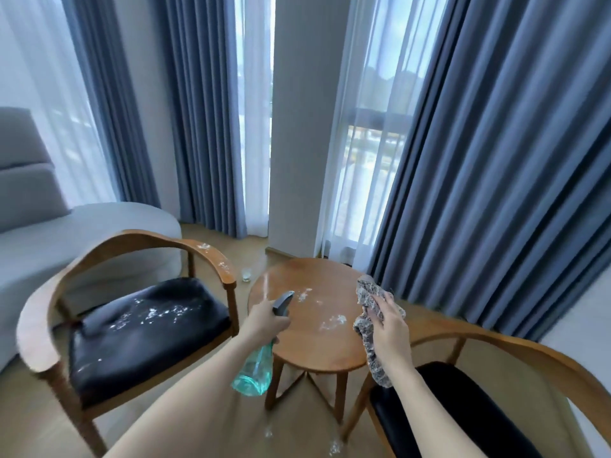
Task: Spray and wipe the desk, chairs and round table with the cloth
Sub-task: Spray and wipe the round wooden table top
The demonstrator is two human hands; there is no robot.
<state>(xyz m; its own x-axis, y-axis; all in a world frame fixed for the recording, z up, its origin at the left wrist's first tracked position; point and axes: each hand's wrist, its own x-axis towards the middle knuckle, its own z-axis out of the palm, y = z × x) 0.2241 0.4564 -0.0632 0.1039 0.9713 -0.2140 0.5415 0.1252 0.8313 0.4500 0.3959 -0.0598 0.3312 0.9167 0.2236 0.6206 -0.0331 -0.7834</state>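
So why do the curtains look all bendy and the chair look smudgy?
Head view: the wide-angle lens bows the blue curtains outward; the left chair is smeared by motion blur; window daylight glares off the round table.

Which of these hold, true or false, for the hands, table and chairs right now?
1. The left hand holds the spray bottle. True.
2. The right hand is empty. False: it holds the cloth.
3. White foam spots lie on the table. True.
4. The left chair seat is clean. False: white spots dot it.
5. A glass stands on the table. False: it stands on the floor.
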